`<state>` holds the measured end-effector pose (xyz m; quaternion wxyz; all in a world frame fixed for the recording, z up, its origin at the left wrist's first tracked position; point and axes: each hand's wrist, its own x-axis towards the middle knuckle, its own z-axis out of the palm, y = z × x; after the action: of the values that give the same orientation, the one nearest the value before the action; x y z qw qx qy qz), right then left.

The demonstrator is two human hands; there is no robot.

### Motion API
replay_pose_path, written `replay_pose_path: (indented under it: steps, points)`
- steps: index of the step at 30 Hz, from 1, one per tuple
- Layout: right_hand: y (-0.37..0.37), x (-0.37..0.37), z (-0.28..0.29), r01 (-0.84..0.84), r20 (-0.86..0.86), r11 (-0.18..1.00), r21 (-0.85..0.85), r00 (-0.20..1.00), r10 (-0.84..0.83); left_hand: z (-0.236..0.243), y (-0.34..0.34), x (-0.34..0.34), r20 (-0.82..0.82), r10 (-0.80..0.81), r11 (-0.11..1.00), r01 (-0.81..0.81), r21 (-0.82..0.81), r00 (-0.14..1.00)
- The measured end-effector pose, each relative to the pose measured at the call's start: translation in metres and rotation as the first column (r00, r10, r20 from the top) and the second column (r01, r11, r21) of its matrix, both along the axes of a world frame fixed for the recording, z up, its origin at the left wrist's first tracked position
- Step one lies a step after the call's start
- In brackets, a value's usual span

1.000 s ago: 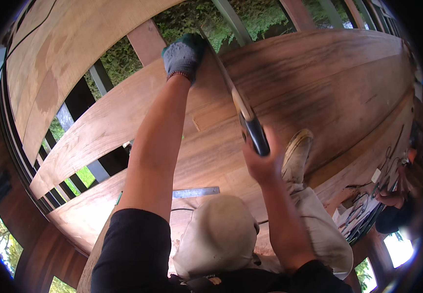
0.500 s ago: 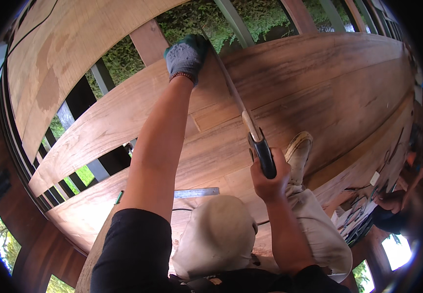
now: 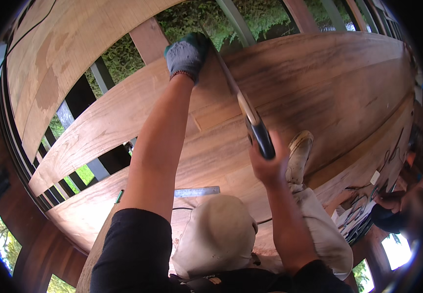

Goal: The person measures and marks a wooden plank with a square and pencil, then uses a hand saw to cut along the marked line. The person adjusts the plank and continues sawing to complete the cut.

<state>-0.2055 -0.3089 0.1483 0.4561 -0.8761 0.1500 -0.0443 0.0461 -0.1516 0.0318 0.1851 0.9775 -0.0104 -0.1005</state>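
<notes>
My right hand (image 3: 270,162) is bare and closed round the black handle of a handsaw (image 3: 248,108). The saw's narrow blade slants away from me to the far edge of a broad, curved wooden board (image 3: 314,97). My left hand (image 3: 187,54) wears a grey and green knitted work glove. It is closed over the board's far edge, just left of the blade's far end, and the glove hides part of its fingers. My left arm reaches straight out across the board. Where the teeth meet the wood is too blurred to make out.
My knee and a beige shoe (image 3: 299,149) rest on the boards. A metal ruler (image 3: 196,192) and a green pen (image 3: 119,196) lie near my left arm. Another curved board (image 3: 60,58) is at the far left. Cables and tools (image 3: 360,215) lie at the right, beside another person (image 3: 397,210).
My right hand has pushed the saw forward and slightly left, away from me. My left hand stays at the same place on the board's edge.
</notes>
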Motion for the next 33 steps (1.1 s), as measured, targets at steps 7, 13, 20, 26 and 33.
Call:
replay_pose_path:
  steps: [7,13,20,26,33]
  points:
    - [0.006,-0.013,0.009,0.024,-0.026,0.999,0.027,0.999,-0.023,-0.006,0.009,0.002,0.051,0.015,1.0,-0.016,0.019,0.999]
    - [-0.002,0.012,-0.007,0.019,-0.05,0.999,0.028,0.999,-0.018,0.005,-0.008,-0.004,-0.007,0.039,0.999,-0.039,-0.011,0.999]
    - [0.001,-0.019,0.019,0.044,-0.086,0.998,0.045,0.996,-0.04,-0.009,0.007,0.004,0.024,0.035,0.998,-0.036,0.043,0.999]
    - [-0.004,0.029,-0.014,-0.016,-0.093,1.0,0.026,0.995,0.018,0.005,-0.005,0.0,0.001,0.001,1.0,-0.001,-0.011,1.0]
    - [-0.006,-0.02,0.017,0.05,-0.161,0.996,0.08,0.986,-0.037,-0.008,0.006,0.003,0.035,0.043,0.998,-0.045,0.051,0.998]
